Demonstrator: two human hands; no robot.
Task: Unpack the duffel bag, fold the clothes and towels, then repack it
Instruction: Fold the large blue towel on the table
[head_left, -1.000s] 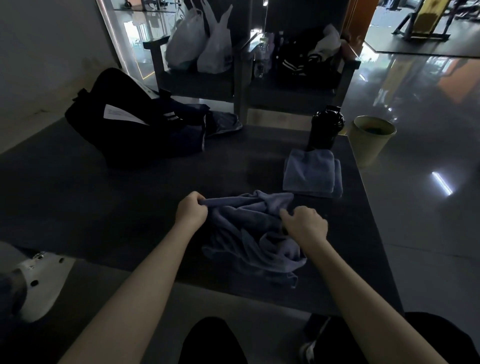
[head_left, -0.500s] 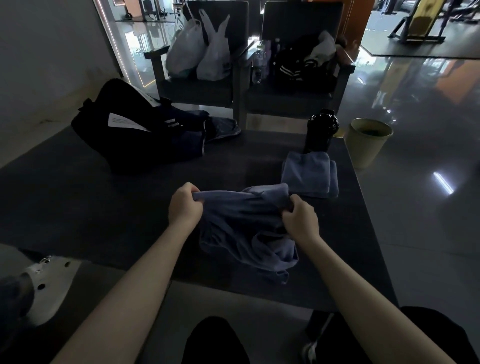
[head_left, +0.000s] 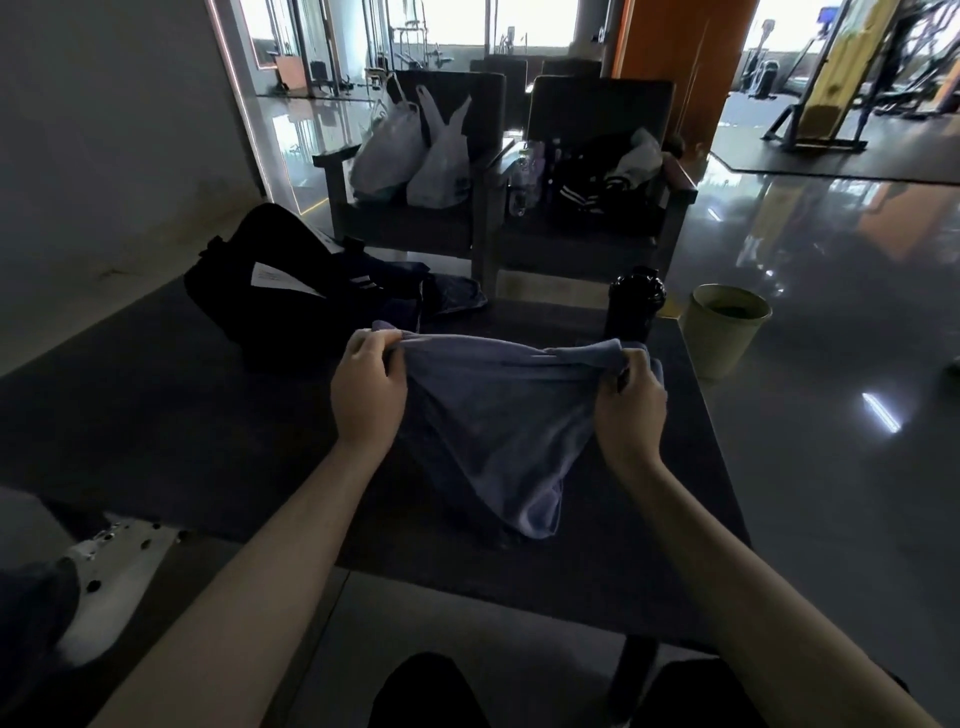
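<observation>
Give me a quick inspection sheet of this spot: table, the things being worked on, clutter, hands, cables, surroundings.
Surface: dark table, mostly bare.
Job's things: purple towel stretched out above the table; black duffel bag at the far left, clothes spilling out.
Clutter: black bottle at the far edge.
Hands: left hand and right hand each pinch a top corner of the towel.
Cables: nothing seen.
Surroundings: two chairs holding plastic bags; bin on the floor.

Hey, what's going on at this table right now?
A person is holding a blue towel stretched between the left hand and right hand, lifted over a dark table, its lower end hanging down. The black duffel bag lies open at the far left with clothes spilling out. A black bottle stands at the far right.
</observation>
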